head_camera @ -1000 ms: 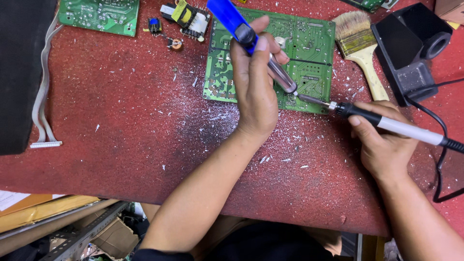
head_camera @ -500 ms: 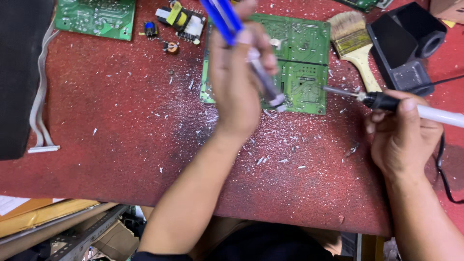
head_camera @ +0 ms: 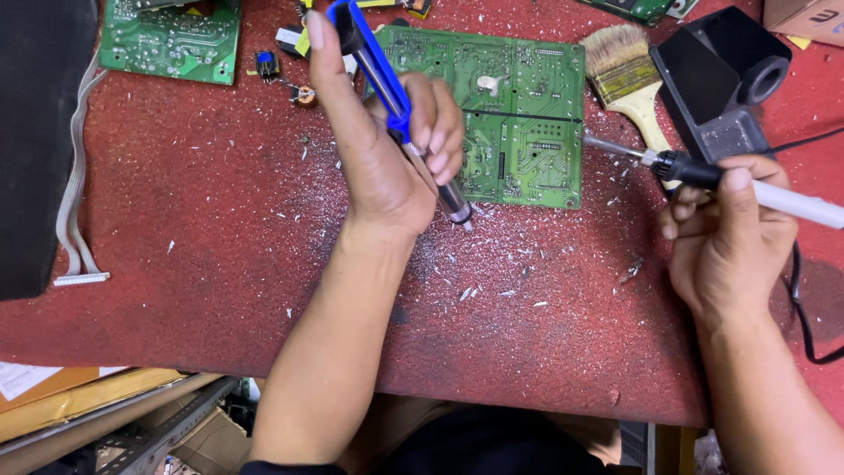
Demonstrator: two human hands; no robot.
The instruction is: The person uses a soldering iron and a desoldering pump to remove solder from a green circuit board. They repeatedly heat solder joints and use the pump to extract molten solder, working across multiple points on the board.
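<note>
- The left hand [head_camera: 387, 167] is clamped on a desoldering pump [head_camera: 396, 105] — a slim tool with a blue upper body and a silver-grey lower barrel ending in a pale tip. The thumb is stretched up along its far end, where a dark plunger knob sits; the fingers wrap the barrel from the right.
- The pump slants from far left to near right, its tip hanging just off the near left corner of the green circuit board [head_camera: 519, 123], over the table [head_camera: 202, 229].
- The right hand [head_camera: 730, 237] is closed around a soldering iron [head_camera: 703, 171] with a white handle, a black collar and a thin metal shaft. The thumb lies over the collar. The shaft points left, its tip at the right edge of the board.
- The board lies flat at the far middle of the table, solder side up: bright green with pale traces, a dark line across its middle, and a whitish blob near its centre.
- The table is covered in a rough red mat, strewn with white flecks, thickest just near the board.
- A paintbrush [head_camera: 629, 79] with pale bristles and a wooden handle lies just right of the board; a black stand [head_camera: 721, 88] sits right of the brush.
- A second green board [head_camera: 171, 40] lies at the far left, with small loose parts [head_camera: 286, 75] between the two boards.
- A grey ribbon cable [head_camera: 75, 229] runs down the left edge beside a black box [head_camera: 40, 132].
</note>
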